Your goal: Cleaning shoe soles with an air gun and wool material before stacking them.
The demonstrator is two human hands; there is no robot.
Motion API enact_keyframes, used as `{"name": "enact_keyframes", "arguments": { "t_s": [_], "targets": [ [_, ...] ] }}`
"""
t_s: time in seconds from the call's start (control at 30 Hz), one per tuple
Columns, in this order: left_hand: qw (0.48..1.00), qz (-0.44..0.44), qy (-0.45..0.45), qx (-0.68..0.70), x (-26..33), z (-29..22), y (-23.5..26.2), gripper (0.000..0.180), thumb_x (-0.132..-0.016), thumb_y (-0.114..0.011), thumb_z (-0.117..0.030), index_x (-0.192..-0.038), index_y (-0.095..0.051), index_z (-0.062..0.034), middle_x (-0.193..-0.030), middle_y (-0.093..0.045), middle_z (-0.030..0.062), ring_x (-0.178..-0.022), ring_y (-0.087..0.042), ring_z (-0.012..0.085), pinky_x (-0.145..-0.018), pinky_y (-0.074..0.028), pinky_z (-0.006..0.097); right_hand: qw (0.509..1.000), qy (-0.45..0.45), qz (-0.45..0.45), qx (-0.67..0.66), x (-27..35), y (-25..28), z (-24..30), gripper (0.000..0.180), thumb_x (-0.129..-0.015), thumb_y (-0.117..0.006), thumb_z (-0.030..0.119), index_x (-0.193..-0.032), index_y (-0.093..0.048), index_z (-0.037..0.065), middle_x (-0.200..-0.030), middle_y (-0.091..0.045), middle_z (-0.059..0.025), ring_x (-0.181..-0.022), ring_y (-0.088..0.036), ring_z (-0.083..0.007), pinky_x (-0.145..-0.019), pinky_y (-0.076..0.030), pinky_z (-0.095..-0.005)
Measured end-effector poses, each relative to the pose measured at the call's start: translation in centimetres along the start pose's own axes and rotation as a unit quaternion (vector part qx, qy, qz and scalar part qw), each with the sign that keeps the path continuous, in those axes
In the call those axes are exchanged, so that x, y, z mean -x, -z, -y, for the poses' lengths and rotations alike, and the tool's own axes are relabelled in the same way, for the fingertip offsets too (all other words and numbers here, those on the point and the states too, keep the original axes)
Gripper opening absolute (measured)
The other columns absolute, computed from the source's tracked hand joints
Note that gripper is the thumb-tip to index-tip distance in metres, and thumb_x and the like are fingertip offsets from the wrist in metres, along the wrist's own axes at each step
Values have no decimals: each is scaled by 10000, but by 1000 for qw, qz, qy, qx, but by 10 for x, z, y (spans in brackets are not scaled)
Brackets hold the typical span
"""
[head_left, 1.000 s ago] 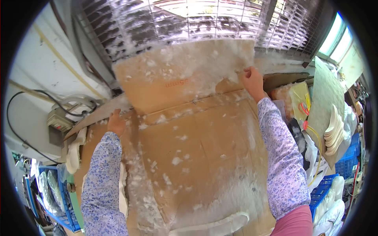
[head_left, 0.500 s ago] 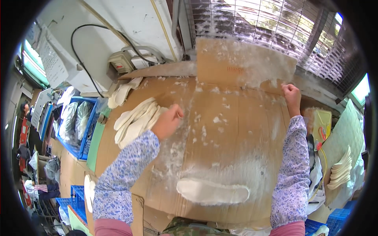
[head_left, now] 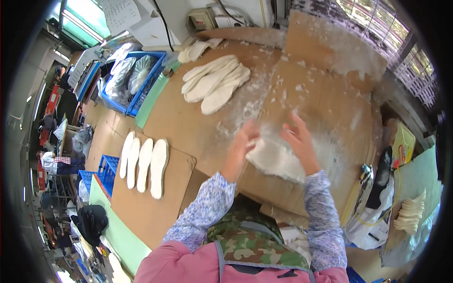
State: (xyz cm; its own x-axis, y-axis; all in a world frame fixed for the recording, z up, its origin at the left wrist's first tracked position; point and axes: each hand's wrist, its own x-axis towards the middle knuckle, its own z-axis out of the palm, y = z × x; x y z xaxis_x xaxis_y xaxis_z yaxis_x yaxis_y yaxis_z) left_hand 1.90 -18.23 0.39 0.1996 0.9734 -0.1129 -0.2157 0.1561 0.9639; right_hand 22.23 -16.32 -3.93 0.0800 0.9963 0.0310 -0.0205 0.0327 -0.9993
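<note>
A single white fleecy insole (head_left: 276, 161) lies on the cardboard-covered bench in front of me. My left hand (head_left: 241, 150) is at its left end with loosely bent fingers that seem to hold nothing; motion smears the fingertips. Over the insole's right part hovers my right hand (head_left: 302, 144), open, fingers spread and pointing away from me. Whether either hand touches the insole is hard to tell. Beyond my left hand lies an overlapping pile of white insoles (head_left: 214, 80). Several more insoles (head_left: 159, 168) lie side by side on a cardboard sheet to the left.
White fluff litters the bench cardboard (head_left: 325, 99). An upright cardboard panel (head_left: 306, 37) stands at the back before a wire mesh. A blue crate (head_left: 163, 59) with plastic-wrapped items is at far left. To the right hang a yellow hose (head_left: 395, 198) and stacked pale insoles (head_left: 410, 212).
My view has turned leftward and down. Both hands have come back from the far part of the bench to the single insole, and the right hand has gone from closed to spread.
</note>
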Motion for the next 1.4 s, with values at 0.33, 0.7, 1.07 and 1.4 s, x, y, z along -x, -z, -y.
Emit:
{"name": "enact_keyframes", "arguments": {
  "t_s": [0.33,0.7,1.07,1.4],
  "targets": [
    [929,189,-170,267,-2,-129,-20,603,-940,-460,-393,-1415,-320,-50,-1465,-336,138,-1329,-344,305,-1109,-264,445,816,163,-249,496,-54,36,-21,346,-855,-539,218,-1131,-569,12,-1070,-590,-157,-1046,-549,-313,-889,-437,-445],
    [983,92,-151,-42,-131,11,44,407,-945,-435,-215,-1305,-460,-28,-1253,-557,140,-1120,-542,259,-937,-430,402,883,284,-338,-158,27,-8,195,366,-930,-475,157,-1257,-495,-7,-1245,-564,-137,-1081,-576,-214,-918,-462,-339],
    [876,282,-47,388,-28,-147,-19,572,-976,-375,-409,-1392,-353,-17,-1386,-442,180,-1235,-465,292,-1061,-337,437,810,64,-368,453,-4,35,26,246,-863,-551,189,-1024,-653,33,-1092,-635,-137,-1001,-604,-309,-904,-455,-378],
    [760,66,-296,-574,-48,10,104,394,-830,-561,-158,-1220,-575,-109,-1233,-581,86,-1214,-467,303,-1040,-245,554,905,149,-228,-327,54,-3,130,282,-886,-564,71,-1164,-596,34,-1059,-651,-61,-909,-625,-190,-806,-504,-310]
  ]
}}
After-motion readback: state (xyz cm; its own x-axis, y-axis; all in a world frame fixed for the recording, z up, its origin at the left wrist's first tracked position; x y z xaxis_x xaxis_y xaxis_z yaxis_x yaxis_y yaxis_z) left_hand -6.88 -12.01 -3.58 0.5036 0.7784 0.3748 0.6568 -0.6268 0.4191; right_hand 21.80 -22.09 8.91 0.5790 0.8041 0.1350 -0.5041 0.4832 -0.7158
